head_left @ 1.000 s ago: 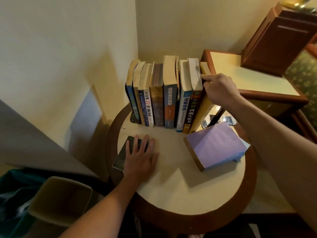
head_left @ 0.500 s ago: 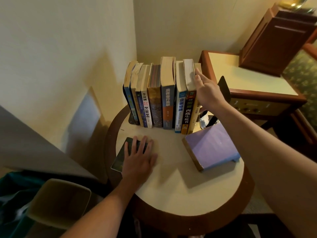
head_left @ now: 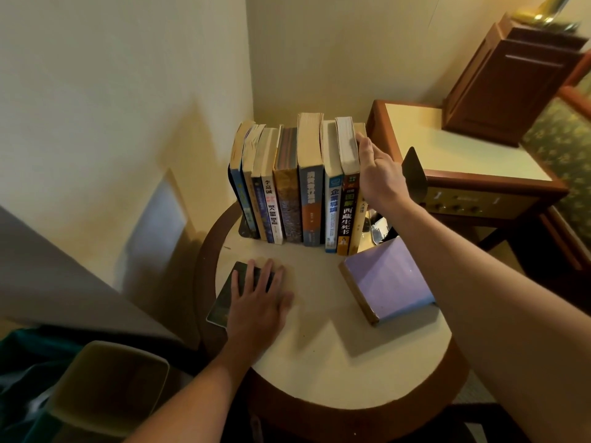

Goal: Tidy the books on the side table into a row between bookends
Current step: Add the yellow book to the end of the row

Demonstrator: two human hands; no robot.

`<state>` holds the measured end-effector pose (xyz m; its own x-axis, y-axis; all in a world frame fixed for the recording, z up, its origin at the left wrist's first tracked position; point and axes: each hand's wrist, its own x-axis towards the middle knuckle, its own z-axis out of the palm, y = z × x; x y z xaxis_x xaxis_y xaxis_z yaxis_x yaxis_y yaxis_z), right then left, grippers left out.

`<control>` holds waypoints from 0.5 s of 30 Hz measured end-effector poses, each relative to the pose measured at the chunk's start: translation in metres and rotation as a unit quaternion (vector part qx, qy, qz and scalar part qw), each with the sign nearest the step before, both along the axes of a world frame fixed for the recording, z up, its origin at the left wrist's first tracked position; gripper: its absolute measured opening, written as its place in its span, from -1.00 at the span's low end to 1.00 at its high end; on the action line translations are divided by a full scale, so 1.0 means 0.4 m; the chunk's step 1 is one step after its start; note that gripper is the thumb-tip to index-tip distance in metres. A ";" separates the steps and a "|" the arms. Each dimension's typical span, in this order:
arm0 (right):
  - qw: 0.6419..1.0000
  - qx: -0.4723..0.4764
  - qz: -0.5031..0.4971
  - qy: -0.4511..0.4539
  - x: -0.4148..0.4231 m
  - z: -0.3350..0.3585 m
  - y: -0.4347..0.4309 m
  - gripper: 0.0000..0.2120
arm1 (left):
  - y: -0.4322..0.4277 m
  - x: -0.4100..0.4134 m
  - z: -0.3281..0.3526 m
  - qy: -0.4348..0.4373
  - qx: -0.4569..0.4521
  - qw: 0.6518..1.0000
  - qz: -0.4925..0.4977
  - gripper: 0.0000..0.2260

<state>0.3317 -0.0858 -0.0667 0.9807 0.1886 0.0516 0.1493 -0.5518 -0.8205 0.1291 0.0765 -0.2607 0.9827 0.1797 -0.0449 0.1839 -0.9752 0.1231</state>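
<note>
The right hand (head_left: 379,174) presses flat against the right end of the book row (head_left: 310,187). The left hand (head_left: 259,302) lies spread on a dark book (head_left: 222,303), well apart.

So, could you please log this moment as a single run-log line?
right hand flat against end book | left hand flat on dark book | purple book lying loose | right bookend apart from row

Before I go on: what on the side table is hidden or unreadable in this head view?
All head view.
- Left bookend: only its base shows; books cover its upright.
- Right bookend: lower part behind the right hand and forearm.
- Dark flat book: partly under the left hand, cover unreadable.
</note>
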 end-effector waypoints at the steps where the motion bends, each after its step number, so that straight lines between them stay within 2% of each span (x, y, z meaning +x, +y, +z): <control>1: 1.000 0.003 0.000 -0.003 0.004 0.000 0.001 -0.47 | 0.001 0.000 -0.002 0.001 0.000 1.000 0.000 -0.42; 10: 1.000 0.001 0.008 -0.008 -0.004 0.001 -0.002 -0.53 | 0.003 0.003 -0.012 -0.005 0.000 1.000 0.003 -0.43; 15: 0.999 0.000 0.050 0.005 -0.028 0.002 -0.031 -0.49 | 0.002 0.002 0.000 0.008 -0.008 1.000 0.003 -0.42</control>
<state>0.3205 -0.0984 -0.0657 0.9574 0.2856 0.0413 0.1948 -0.5339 -0.8228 0.1299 0.0771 -0.2606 0.9806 0.1850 -0.0643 0.1922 -0.9718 0.1365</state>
